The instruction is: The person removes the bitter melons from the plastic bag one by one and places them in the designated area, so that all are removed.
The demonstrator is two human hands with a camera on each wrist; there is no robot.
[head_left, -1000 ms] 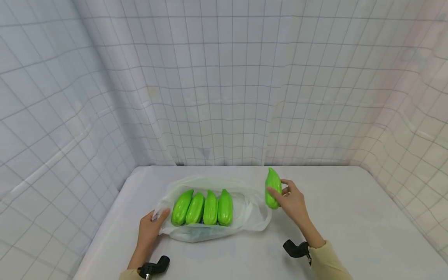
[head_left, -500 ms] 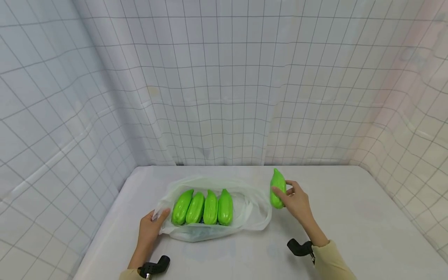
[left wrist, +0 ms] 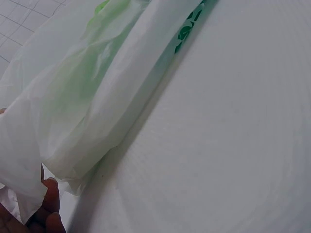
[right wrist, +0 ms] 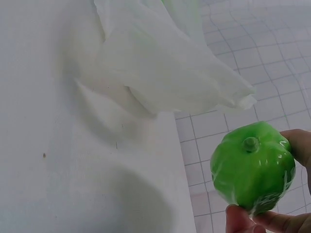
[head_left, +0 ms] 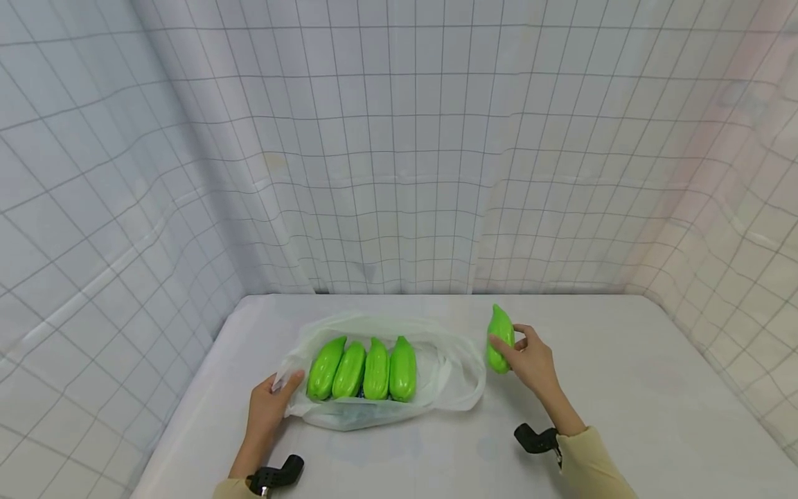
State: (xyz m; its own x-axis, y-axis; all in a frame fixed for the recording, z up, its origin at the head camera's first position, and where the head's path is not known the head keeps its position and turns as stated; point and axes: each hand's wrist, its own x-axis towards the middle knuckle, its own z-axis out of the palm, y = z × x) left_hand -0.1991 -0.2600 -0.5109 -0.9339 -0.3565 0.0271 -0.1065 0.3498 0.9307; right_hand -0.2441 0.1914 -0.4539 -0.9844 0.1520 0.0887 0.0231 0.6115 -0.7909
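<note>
A white translucent plastic bag (head_left: 436, 398) lies spread on the table, its mouth facing up. Several glossy green ribbed gourds (head_left: 376, 371) lie side by side in its left part. My left hand (head_left: 267, 409) pinches the bag's left rim, thumb on the inner side; the left wrist view shows fingers (left wrist: 51, 196) bent against the plastic (left wrist: 63, 116). Just right of the bag, my right hand (head_left: 530, 359) holds another green gourd (head_left: 499, 336) upright between thumb and fingers, pointed tip up. In the right wrist view this gourd (right wrist: 252, 167) shows its stubby stem end.
The bag lies on a white table (head_left: 623, 388). White grid-patterned curtains (head_left: 386, 152) hang behind it and at both sides. Green print (left wrist: 184, 31) shows on the bag's near side. A black wrist device (head_left: 536, 440) sits on each forearm.
My right hand has shifted a little to the right with the gourd, away from the bag's right end. The left hand and the gourds in the bag have stayed put.
</note>
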